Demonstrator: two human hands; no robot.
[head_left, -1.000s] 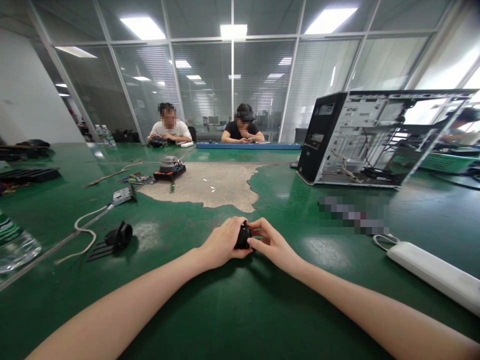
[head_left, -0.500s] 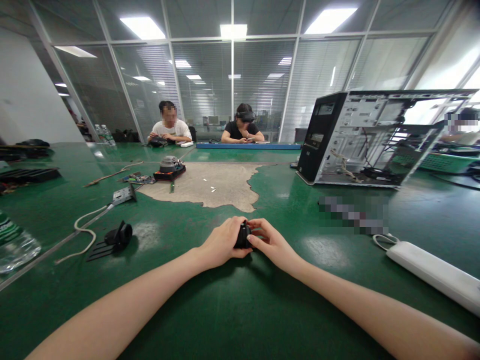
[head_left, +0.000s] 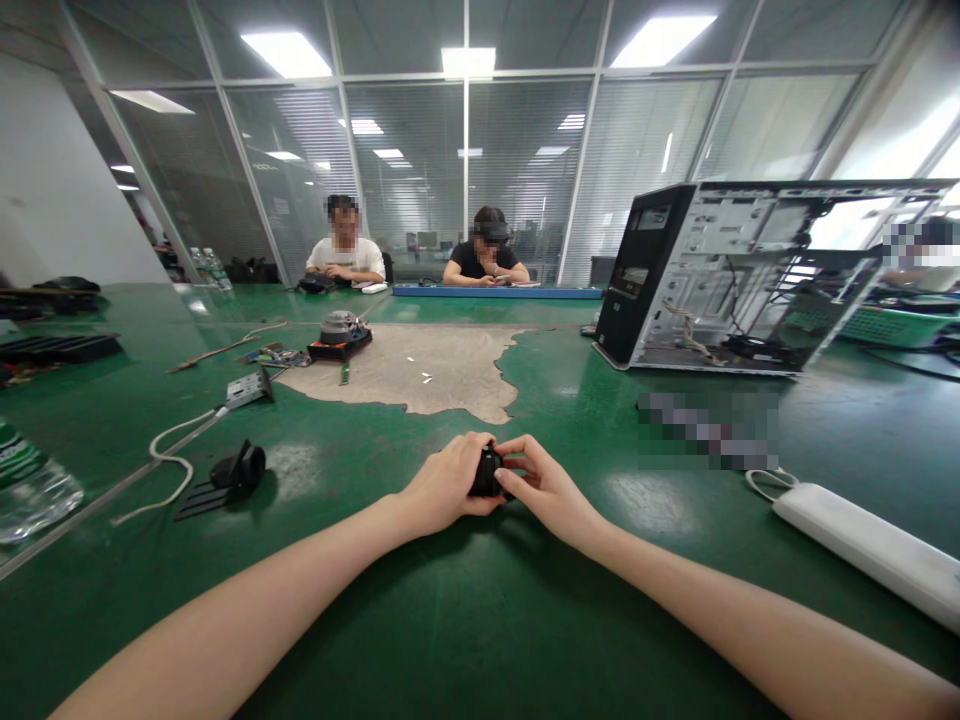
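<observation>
A small black device [head_left: 486, 472] is held between my two hands, low over the green tabletop [head_left: 420, 620]; its exact kind does not show. My left hand [head_left: 448, 482] is closed around its left side, fingers over the top and thumb along the lower edge. From the right, my right hand [head_left: 536, 478] grips it with thumb and fingertips. Much of the device is hidden behind the fingers. To the left lies a black part with a round end and flat prongs [head_left: 238, 472].
An open computer case [head_left: 637, 280] stands at the right, with a white power strip [head_left: 862, 545] nearer me. A plastic bottle [head_left: 37, 490] is at the left edge. A fan-topped cooler [head_left: 341, 335] sits farther back. Two people [head_left: 346, 255] sit across the table.
My hands and the black device keep nearly the same place and grip. Across the table, the person in white has shifted slightly to the right.
</observation>
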